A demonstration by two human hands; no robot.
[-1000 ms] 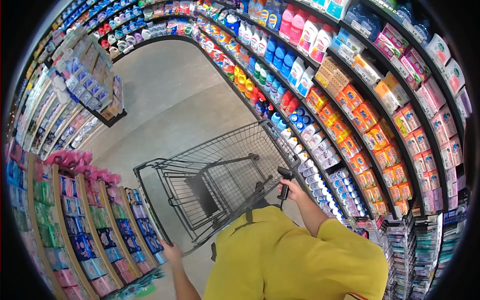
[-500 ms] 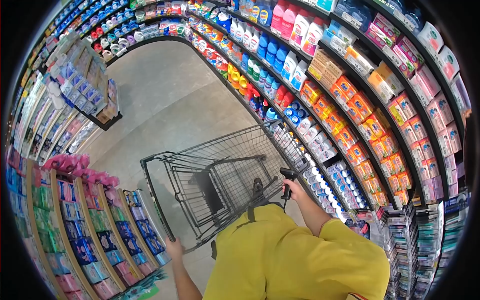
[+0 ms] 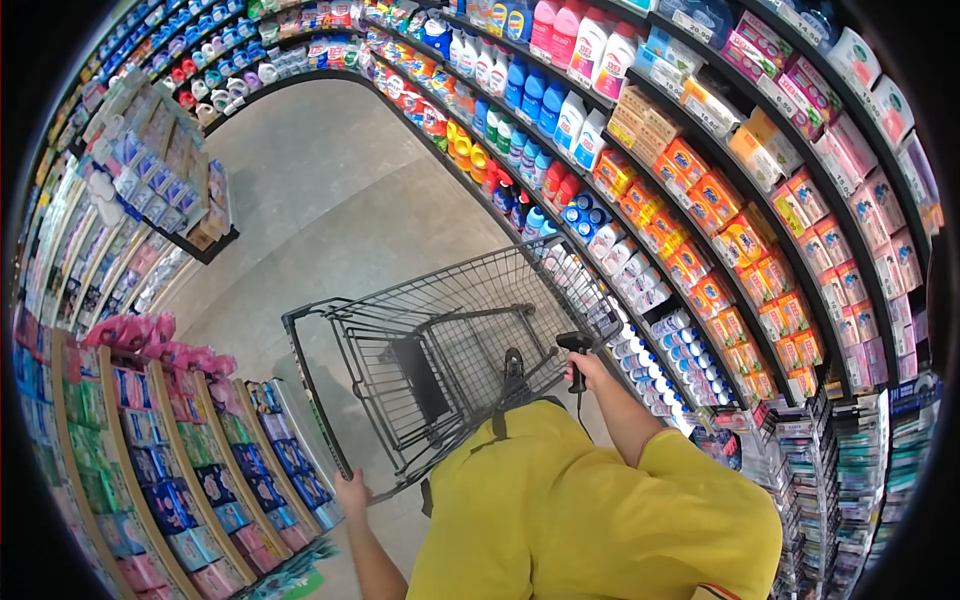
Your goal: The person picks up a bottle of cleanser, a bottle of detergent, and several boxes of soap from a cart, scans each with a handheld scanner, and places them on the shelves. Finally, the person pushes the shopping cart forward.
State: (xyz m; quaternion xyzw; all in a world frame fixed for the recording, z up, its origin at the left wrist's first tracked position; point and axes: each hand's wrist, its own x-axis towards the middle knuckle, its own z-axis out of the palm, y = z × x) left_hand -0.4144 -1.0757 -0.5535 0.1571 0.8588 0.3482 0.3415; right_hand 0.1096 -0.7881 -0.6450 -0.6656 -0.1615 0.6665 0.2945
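Note:
A black wire shopping cart [image 3: 420, 378] stands in front of me, and its basket holds nothing that I can see. My left hand [image 3: 350, 493] is closed round the near end of the cart's handle bar [image 3: 318, 405]. In my right hand [image 3: 590, 372] is a black handheld barcode scanner [image 3: 574, 343], gripped by its handle over the cart's right side. The cord of the scanner hangs down toward my yellow shirt [image 3: 590, 500]. Past the scanner, rows of white-capped bottles [image 3: 640, 375] fill the low shelf.
Long shelves on the right carry detergent bottles [image 3: 613, 60] and orange packs [image 3: 715, 200]. To the left are a rack of pastel packets [image 3: 180, 500] and a free-standing display [image 3: 165, 190]. Grey floor [image 3: 300, 170] runs ahead between them.
My view has shifted slightly, so the right shelves sit a little further left. The scanner's head has turned slightly, and my shoe shows more under the cart. Both hands keep their holds.

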